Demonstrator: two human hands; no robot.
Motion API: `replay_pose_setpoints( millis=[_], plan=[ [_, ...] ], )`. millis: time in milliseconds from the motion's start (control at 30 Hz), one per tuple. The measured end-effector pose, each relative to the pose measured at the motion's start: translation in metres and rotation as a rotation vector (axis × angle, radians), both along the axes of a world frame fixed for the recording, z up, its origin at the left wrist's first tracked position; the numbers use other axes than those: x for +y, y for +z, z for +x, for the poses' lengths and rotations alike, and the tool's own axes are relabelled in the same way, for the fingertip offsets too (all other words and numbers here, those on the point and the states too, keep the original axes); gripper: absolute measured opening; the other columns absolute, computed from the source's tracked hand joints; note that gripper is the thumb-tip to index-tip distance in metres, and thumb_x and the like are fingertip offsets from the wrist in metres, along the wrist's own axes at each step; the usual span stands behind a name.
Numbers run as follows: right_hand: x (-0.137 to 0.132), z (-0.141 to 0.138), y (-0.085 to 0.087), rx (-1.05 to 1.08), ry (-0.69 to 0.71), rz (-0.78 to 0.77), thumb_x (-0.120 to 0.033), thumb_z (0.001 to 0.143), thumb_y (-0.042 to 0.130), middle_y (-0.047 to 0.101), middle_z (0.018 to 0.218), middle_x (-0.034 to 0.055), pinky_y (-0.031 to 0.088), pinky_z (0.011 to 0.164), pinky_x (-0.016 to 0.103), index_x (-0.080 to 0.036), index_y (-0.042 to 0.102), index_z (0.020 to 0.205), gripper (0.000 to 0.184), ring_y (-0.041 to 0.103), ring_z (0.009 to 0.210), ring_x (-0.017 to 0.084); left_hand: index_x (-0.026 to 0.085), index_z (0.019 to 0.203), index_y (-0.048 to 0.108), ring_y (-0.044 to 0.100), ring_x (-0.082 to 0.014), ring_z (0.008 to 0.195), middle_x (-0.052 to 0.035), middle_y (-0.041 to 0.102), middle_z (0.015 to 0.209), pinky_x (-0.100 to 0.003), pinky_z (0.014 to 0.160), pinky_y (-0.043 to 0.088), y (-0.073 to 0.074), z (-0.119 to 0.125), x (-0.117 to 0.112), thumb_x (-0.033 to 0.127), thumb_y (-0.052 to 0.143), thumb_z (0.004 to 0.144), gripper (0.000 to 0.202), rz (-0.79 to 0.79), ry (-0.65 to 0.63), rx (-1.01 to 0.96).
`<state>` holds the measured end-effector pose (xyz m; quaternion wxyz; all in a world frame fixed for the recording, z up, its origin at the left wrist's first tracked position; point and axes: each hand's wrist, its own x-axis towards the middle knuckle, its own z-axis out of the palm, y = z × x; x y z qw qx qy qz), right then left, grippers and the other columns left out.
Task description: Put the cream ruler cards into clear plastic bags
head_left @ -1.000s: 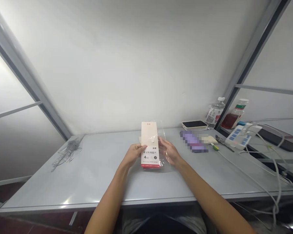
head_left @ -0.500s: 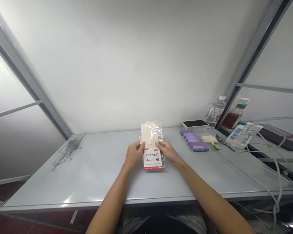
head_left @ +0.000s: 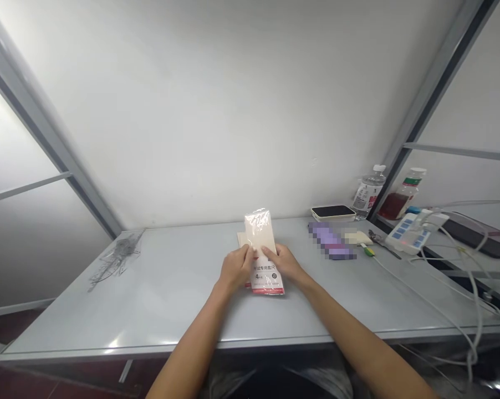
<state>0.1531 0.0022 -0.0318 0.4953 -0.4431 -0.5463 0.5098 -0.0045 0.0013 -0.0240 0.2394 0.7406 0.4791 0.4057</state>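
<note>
A ruler-set packet (head_left: 265, 275), cream above and white with a red strip below, is upright in a clear wrapper over the middle of the table. Chinese print and a "4" show on its lower part. My left hand (head_left: 236, 269) pinches its left edge, thumb on the front. My right hand (head_left: 287, 260) grips the right edge, thumb across the front near the middle. Another cream piece (head_left: 242, 239) peeks out behind the packet on the left; its lower part is mostly covered. Whether the packet's base touches the table cannot be told.
A grey table (head_left: 167, 288) stands against a white wall. Crumpled clear plastic (head_left: 119, 257) lies far left. On the right are a phone (head_left: 333, 212), a purple packet (head_left: 331, 241), a water bottle (head_left: 368, 191), a dark-liquid bottle (head_left: 402, 194), and a power strip (head_left: 416, 230) with trailing cables.
The clear wrapper that stuck out at the packet's right has been drawn in around it. The packet and my left hand have shifted slightly right, and more of the piece behind shows.
</note>
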Motion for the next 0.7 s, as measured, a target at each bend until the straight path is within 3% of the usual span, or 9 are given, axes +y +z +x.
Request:
replay_pose_setpoints(
  millis=[200, 300, 400, 700],
  plan=[
    [-0.0032, 0.0007, 0.005, 0.038, 0.02, 0.029, -0.048, 0.074, 0.058, 0.063, 0.067, 0.004, 0.044, 0.054, 0.028, -0.014, 0.058, 0.078, 0.034, 0.059, 0.062, 0.019, 0.02, 0.065, 0.041, 0.043, -0.0097, 0.049, 0.0041, 0.049, 0.055, -0.022, 0.048, 0.033, 0.0008, -0.0008, 0.0063, 0.05, 0.047, 0.079, 0.034, -0.166, -0.004, -0.24],
    [-0.0042, 0.0008, 0.0047, 0.037, 0.045, 0.044, -0.049, 0.074, 0.057, 0.064, 0.069, 0.0046, 0.045, 0.055, 0.029, -0.014, 0.058, 0.08, 0.035, 0.06, 0.063, 0.019, 0.019, 0.071, 0.044, 0.045, -0.0089, 0.047, 0.0035, 0.051, 0.058, -0.021, 0.046, 0.036, 0.0034, 0.0003, 0.0071, 0.053, 0.051, 0.076, 0.035, -0.299, -0.089, -0.374],
    [-0.0041, 0.0005, 0.0027, 0.03, 0.054, 0.056, -0.049, 0.075, 0.057, 0.064, 0.07, 0.0044, 0.045, 0.055, 0.028, -0.014, 0.057, 0.081, 0.035, 0.059, 0.063, 0.018, 0.017, 0.069, 0.047, 0.042, -0.0078, 0.045, 0.0034, 0.047, 0.055, -0.021, 0.043, 0.034, 0.006, 0.0009, 0.0071, 0.055, 0.05, 0.075, 0.039, -0.37, -0.179, -0.39],
    [-0.0016, -0.0013, -0.0017, -0.001, 0.077, 0.063, -0.049, 0.077, 0.055, 0.063, 0.075, 0.005, 0.045, 0.056, 0.028, -0.013, 0.054, 0.085, 0.036, 0.059, 0.066, 0.017, 0.015, 0.063, 0.045, 0.038, -0.0074, 0.049, 0.0035, 0.043, 0.054, -0.02, 0.046, 0.031, 0.0005, 0.002, 0.0089, 0.055, 0.046, 0.078, 0.042, -0.307, -0.138, -0.358]
  ],
)
